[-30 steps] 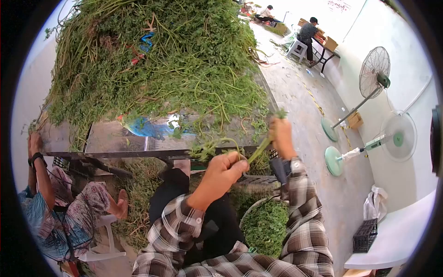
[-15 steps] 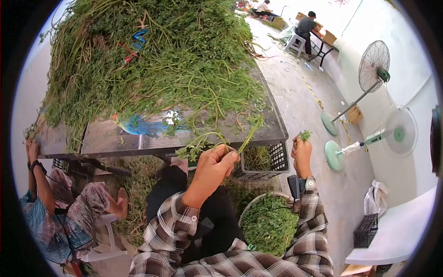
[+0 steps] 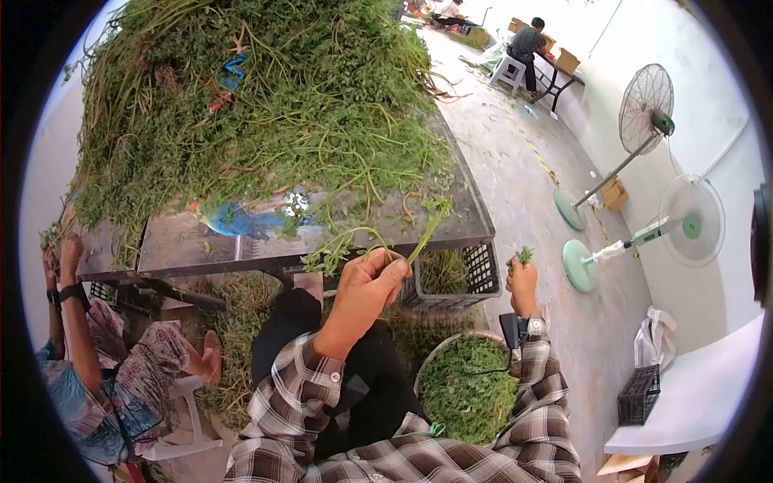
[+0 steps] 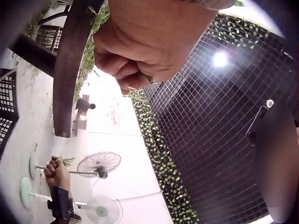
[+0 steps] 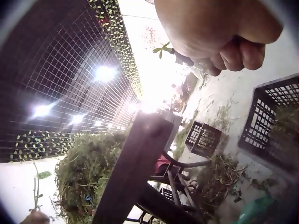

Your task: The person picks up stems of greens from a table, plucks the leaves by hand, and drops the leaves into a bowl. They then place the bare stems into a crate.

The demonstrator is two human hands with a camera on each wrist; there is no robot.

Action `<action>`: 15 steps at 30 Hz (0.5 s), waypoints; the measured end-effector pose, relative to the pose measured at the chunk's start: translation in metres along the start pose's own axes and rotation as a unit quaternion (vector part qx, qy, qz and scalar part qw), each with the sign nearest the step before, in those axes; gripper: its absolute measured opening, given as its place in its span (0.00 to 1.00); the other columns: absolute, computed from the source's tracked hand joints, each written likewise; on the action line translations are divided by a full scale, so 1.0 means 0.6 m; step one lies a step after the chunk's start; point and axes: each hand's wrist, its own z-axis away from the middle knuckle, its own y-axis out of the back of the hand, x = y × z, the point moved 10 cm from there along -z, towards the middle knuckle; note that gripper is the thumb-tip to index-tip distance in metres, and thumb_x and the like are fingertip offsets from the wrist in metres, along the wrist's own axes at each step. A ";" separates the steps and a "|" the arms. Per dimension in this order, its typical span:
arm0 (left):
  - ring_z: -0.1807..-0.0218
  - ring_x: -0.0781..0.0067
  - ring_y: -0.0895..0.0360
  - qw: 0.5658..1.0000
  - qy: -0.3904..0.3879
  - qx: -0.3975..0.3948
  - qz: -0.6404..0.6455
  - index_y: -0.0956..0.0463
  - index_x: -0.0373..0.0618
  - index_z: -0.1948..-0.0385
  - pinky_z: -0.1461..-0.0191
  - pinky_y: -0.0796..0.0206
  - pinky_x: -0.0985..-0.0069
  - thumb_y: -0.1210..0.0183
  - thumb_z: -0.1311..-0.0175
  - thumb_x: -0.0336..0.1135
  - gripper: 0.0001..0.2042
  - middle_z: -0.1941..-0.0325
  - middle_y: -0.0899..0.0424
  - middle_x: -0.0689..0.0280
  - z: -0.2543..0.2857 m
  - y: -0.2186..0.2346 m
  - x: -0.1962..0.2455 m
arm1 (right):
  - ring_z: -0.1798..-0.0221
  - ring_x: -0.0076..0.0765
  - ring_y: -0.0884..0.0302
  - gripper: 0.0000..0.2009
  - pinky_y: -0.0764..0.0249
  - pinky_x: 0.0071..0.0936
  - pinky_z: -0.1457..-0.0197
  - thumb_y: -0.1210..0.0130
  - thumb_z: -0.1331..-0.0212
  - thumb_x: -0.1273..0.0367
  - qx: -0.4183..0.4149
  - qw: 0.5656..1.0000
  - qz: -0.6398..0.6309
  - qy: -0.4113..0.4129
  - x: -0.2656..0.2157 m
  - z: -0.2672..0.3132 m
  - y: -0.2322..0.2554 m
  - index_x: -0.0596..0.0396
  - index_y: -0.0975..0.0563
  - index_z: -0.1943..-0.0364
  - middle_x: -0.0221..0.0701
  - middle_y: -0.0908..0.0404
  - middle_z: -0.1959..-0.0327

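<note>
Just past the table's front edge, my left hand [image 3: 362, 294] pinches green stems [image 3: 428, 233] between thumb and curled fingers; a leafy sprig [image 3: 328, 251] droops to the left from the same grip. My right hand [image 3: 523, 286] is raised to the right of the table, fingers curled round a small leafy tip [image 3: 525, 254] that pokes out above them. In the right wrist view, leaves [image 5: 162, 49] stick out beside the right hand [image 5: 219, 32]. A heap of leafy stems [image 3: 266, 105] covers much of the table [image 3: 471, 217].
A round container of picked greens [image 3: 467, 386] stands below, between my forearms. A black crate [image 3: 483, 274] sits under the table's corner. Another person [image 3: 88, 362] works at the left. Two fans [image 3: 646, 109] stand along the right wall, near a small crate [image 3: 638, 394].
My right hand has drawn away from the left hand, out to the right and lower, with a leafy tip in it. The left hand has shifted slightly left, still pinching stems.
</note>
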 end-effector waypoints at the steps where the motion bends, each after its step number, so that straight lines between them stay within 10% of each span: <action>1: 0.86 0.89 0.46 1.000 0.002 -0.001 -0.001 0.28 0.40 0.73 0.83 0.57 0.86 0.47 0.37 0.38 0.11 0.88 0.37 0.75 0.000 0.001 0.001 | 0.91 0.17 0.45 0.10 0.50 0.19 0.90 0.53 0.39 0.65 0.001 1.000 0.000 -0.002 0.012 0.010 0.002 0.55 0.30 0.74 0.21 0.39 0.88; 5: 0.84 0.89 0.44 1.000 0.007 0.017 -0.006 0.27 0.41 0.74 0.80 0.55 0.86 0.48 0.38 0.38 0.10 0.88 0.36 0.75 0.003 0.010 0.002 | 0.92 0.18 0.45 0.10 0.51 0.18 0.91 0.50 0.43 0.66 0.008 0.996 0.063 -0.058 0.116 0.059 0.038 0.54 0.30 0.78 0.22 0.39 0.89; 15: 0.85 0.90 0.46 0.999 0.020 0.021 -0.032 0.27 0.41 0.73 0.82 0.58 0.86 0.49 0.36 0.38 0.11 0.88 0.36 0.75 0.001 0.005 -0.002 | 0.64 0.60 0.28 0.12 0.35 0.49 0.60 0.54 0.49 0.66 -0.042 0.887 0.460 0.005 0.232 0.222 0.183 0.63 0.26 0.69 0.53 0.24 0.70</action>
